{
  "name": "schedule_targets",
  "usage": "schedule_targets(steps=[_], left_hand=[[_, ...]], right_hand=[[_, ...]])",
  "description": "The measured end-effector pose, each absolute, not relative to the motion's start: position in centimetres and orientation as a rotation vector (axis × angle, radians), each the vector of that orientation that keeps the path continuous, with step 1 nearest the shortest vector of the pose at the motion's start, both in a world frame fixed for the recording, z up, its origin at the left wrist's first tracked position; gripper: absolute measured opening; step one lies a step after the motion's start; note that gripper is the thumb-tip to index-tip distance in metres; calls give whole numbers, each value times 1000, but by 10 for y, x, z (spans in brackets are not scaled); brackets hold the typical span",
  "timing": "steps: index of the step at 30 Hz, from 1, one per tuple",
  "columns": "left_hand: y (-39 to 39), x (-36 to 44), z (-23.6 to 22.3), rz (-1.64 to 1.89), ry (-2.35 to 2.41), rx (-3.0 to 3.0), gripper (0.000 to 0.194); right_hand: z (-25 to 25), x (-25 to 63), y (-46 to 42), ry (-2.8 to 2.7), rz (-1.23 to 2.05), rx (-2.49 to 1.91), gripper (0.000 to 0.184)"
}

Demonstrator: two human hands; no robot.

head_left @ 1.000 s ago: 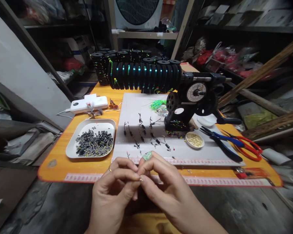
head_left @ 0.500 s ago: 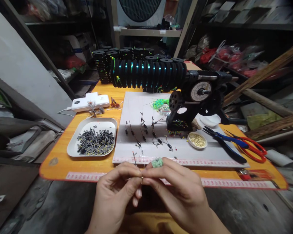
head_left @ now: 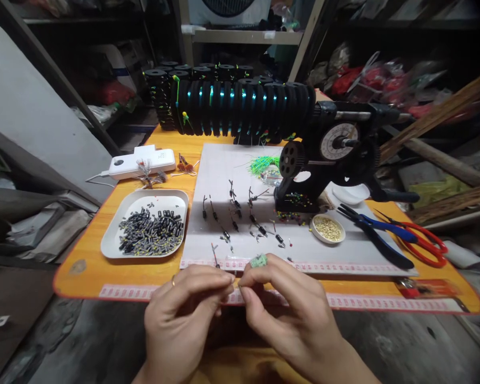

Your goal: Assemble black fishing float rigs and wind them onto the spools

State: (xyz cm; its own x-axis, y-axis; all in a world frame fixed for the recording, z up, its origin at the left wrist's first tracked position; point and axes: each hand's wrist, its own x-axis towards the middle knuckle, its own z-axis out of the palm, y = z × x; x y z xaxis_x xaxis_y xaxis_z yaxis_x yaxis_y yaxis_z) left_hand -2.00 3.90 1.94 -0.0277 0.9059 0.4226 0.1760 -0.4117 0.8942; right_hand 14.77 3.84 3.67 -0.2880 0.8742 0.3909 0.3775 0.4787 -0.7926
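Observation:
Just in front of the table's near edge, my left hand (head_left: 184, 312) is closed in a pinch. A thin strand with a red and grey forked tip (head_left: 215, 255) rises behind its fingers and seems to be held there. My right hand (head_left: 292, 309) pinches something tiny between thumb and forefinger, too small to name; a green wrap (head_left: 258, 261) covers a finger of it. A narrow gap parts the two sets of fingertips. Beyond them, several short strands with black cylindrical pieces (head_left: 226, 234) lie on the grey board (head_left: 208, 165).
To the left stands a white tray (head_left: 106, 234) of small black and grey pieces, below a white power strip (head_left: 144, 162). A black winding machine (head_left: 300, 186) carries spools (head_left: 244, 109). At right are a dish of gold bits (head_left: 328, 229), pliers (head_left: 380, 234) and red-handled scissors (head_left: 420, 240).
My fingertips met around a tiny gold bit half a second ago; now they have drawn slightly apart. The forked strand has shifted slightly with my left hand. The camera view has tilted down.

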Motion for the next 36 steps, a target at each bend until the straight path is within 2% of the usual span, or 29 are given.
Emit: schedule_targets(steps=[4,8,18,27,36], left_hand=[[41,-28,16,1548,1140,2110,30],[48,-35,17,1374,1109,2348,31],[69,-26,30,1078,1185,2266,12],[77,-55,39,877,1409,2284,13],[84,-76,41,747,1519,2219,8]], right_hand=[[35,147,40,-1834,712,-1095,11],[30,149,44,-1850,667,-1111,10],[27,161,54,-1956,434,-1116,11],[21,124,62,-2031,240,-1109,7],[19,105,74,-2106,214,-1201,5]])
